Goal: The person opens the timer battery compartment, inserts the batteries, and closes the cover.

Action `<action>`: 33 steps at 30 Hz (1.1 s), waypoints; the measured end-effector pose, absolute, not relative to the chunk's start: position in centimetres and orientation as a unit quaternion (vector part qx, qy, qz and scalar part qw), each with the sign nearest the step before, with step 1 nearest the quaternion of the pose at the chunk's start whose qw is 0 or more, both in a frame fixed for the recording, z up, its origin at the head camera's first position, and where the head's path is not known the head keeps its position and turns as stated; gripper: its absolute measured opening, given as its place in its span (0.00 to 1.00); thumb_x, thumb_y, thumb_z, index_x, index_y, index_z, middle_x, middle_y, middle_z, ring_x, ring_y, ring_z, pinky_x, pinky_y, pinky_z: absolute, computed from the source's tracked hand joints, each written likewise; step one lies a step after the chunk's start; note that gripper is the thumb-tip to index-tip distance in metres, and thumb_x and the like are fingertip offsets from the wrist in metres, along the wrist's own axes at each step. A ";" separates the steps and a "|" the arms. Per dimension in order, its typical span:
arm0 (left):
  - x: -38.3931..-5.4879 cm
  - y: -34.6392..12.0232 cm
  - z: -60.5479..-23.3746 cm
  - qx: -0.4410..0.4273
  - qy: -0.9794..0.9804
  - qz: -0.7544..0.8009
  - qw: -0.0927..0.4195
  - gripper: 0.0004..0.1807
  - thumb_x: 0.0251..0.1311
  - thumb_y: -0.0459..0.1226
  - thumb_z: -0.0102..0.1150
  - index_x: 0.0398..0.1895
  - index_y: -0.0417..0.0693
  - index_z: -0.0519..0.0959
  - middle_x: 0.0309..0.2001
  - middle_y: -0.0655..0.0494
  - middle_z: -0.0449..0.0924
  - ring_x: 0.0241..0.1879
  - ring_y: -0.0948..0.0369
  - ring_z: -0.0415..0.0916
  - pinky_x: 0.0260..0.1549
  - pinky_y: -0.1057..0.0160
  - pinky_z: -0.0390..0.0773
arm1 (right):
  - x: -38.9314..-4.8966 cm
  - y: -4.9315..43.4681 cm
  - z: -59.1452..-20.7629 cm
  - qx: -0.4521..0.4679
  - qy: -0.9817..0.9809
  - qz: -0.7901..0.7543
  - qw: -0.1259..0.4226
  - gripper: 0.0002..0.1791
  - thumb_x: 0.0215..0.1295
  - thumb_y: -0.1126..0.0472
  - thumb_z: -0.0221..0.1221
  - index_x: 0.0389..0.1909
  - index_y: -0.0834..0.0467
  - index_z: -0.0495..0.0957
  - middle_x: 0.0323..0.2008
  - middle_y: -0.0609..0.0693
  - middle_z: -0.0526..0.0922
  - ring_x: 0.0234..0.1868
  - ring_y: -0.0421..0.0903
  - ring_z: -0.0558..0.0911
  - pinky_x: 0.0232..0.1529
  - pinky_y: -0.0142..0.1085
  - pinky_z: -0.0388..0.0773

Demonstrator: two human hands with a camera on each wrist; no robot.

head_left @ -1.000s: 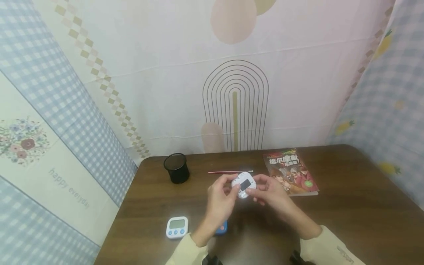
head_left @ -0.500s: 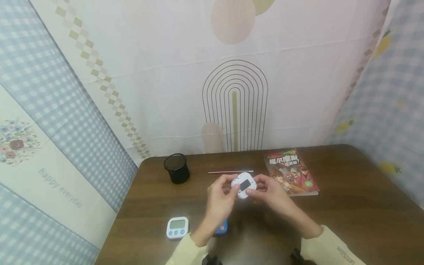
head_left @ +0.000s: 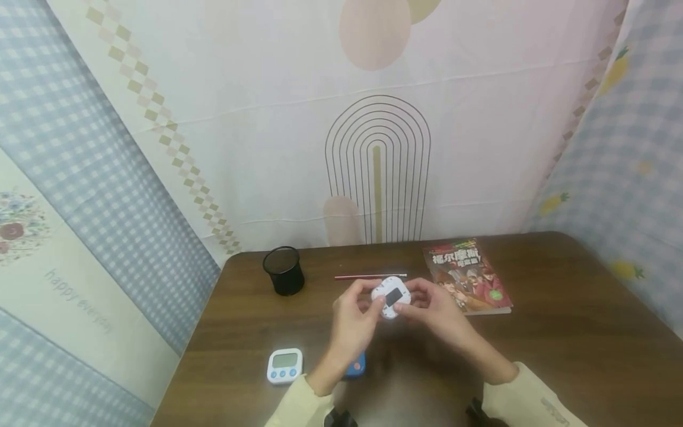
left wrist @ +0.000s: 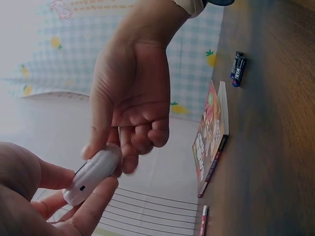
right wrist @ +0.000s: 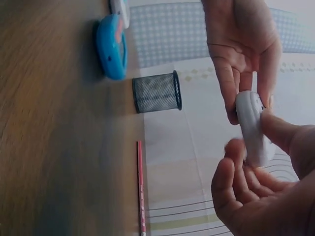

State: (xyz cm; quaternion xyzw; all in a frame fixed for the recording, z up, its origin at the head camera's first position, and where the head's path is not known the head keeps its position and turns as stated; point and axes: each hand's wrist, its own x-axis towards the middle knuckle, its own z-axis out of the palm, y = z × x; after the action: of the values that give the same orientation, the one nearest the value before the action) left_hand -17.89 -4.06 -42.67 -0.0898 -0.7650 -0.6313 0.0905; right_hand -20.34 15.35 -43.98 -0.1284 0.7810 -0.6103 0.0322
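Note:
Both hands hold a white rounded timer (head_left: 388, 287) up over the middle of the table, with a dark rectangular panel facing the person. My left hand (head_left: 353, 323) pinches its left side, thumb on the panel face. On the other side, my right hand (head_left: 443, 312) pinches the lower right edge between thumb and fingers. In the left wrist view the timer (left wrist: 98, 169) shows its thick side with a small dark slot. Below the hands lie a white timer (head_left: 285, 366) with blue buttons and a blue timer (head_left: 357, 365), the latter partly hidden by the left forearm.
A black mesh pen cup (head_left: 287, 276) stands at the back left. A red pencil (head_left: 363, 277) lies behind the hands, and a comic-style book (head_left: 469, 281) is at the back right. Batteries (left wrist: 238, 69) lie on the wooden table (head_left: 565, 332) near the book.
Both hands keep their grip on the timer and stay in nearly the same place. The right hand's lower fingers have drawn in behind the timer. The head view shifts slightly.

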 end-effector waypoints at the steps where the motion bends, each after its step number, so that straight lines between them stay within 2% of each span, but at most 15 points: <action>1: -17.9 -4.1 -42.7 -0.089 -0.767 -0.629 0.091 0.15 0.68 0.28 0.67 0.55 0.45 0.84 0.52 0.47 0.88 0.32 0.64 0.86 0.31 0.64 0.89 | -20.3 15.3 -44.0 -0.136 0.786 -0.602 0.017 0.25 0.62 0.63 0.74 0.58 0.65 0.78 0.45 0.59 0.88 0.38 0.49 0.87 0.38 0.35 0.88; 4: -18.0 -4.1 -42.9 -0.086 -0.772 -0.623 0.089 0.15 0.68 0.29 0.68 0.55 0.46 0.84 0.51 0.48 0.88 0.30 0.65 0.85 0.29 0.68 0.87 | -20.3 15.3 -44.1 -0.160 0.801 -0.576 -0.027 0.29 0.60 0.63 0.76 0.62 0.62 0.78 0.48 0.59 0.87 0.38 0.46 0.85 0.39 0.33 0.87; 7: -18.0 -4.1 -43.1 -0.083 -0.770 -0.627 0.083 0.14 0.69 0.30 0.67 0.56 0.46 0.84 0.52 0.47 0.88 0.32 0.64 0.87 0.30 0.65 0.89 | -20.4 15.4 -44.1 -0.172 0.806 -0.565 -0.038 0.29 0.60 0.65 0.76 0.62 0.61 0.79 0.49 0.59 0.86 0.38 0.46 0.85 0.39 0.33 0.87; 10: -18.1 -4.1 -43.2 -0.085 -0.749 -0.653 0.068 0.13 0.72 0.31 0.63 0.58 0.44 0.84 0.54 0.44 0.87 0.40 0.58 0.91 0.36 0.60 0.91 | -20.5 15.8 -44.0 -0.164 0.808 -0.565 -0.018 0.28 0.62 0.63 0.75 0.63 0.61 0.79 0.51 0.59 0.86 0.40 0.46 0.86 0.40 0.34 0.88; 12: -18.1 -4.1 -43.1 -0.090 -0.730 -0.675 0.056 0.14 0.73 0.30 0.62 0.59 0.43 0.83 0.57 0.42 0.85 0.45 0.53 0.91 0.39 0.59 0.91 | -20.7 16.1 -43.8 -0.155 0.802 -0.577 0.007 0.28 0.65 0.61 0.73 0.64 0.61 0.78 0.54 0.61 0.86 0.42 0.48 0.87 0.41 0.38 0.89; 16: -18.0 -4.1 -42.6 -0.103 -0.726 -0.678 0.046 0.22 0.66 0.27 0.67 0.62 0.48 0.82 0.61 0.46 0.84 0.46 0.52 0.90 0.41 0.62 0.90 | -20.7 16.6 -43.3 -0.133 0.768 -0.624 0.051 0.30 0.68 0.60 0.71 0.68 0.64 0.76 0.59 0.66 0.82 0.46 0.48 0.88 0.43 0.43 0.90; 21: -17.7 -4.0 -42.4 -0.136 -0.726 -0.672 0.050 0.33 0.57 0.24 0.74 0.66 0.49 0.80 0.62 0.47 0.80 0.47 0.52 0.88 0.45 0.63 0.90 | -20.5 16.8 -42.8 -0.121 0.746 -0.651 0.072 0.30 0.70 0.59 0.69 0.70 0.65 0.74 0.62 0.66 0.81 0.46 0.47 0.88 0.46 0.42 0.89; 26: -17.7 -3.7 -42.7 -0.170 -0.738 -0.648 0.082 0.37 0.54 0.24 0.77 0.69 0.48 0.77 0.61 0.49 0.78 0.48 0.54 0.87 0.46 0.64 0.89 | -20.3 16.8 -42.6 -0.120 0.742 -0.653 0.087 0.31 0.72 0.57 0.68 0.70 0.65 0.74 0.61 0.64 0.82 0.46 0.48 0.87 0.49 0.44 0.88; 33: -17.8 -3.5 -43.2 -0.210 -0.770 -0.583 0.152 0.38 0.53 0.26 0.79 0.69 0.47 0.77 0.60 0.52 0.80 0.48 0.56 0.86 0.47 0.60 0.89 | -20.2 16.6 -42.5 -0.124 0.750 -0.643 0.091 0.33 0.71 0.56 0.68 0.71 0.65 0.73 0.62 0.64 0.83 0.48 0.47 0.87 0.50 0.41 0.88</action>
State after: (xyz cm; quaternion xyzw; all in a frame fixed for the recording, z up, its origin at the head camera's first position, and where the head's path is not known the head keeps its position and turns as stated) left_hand -17.79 -3.51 -43.21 -0.2096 -0.7698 -0.5834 0.1523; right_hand -20.17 16.61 -42.51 -0.1239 0.7499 -0.6435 0.0907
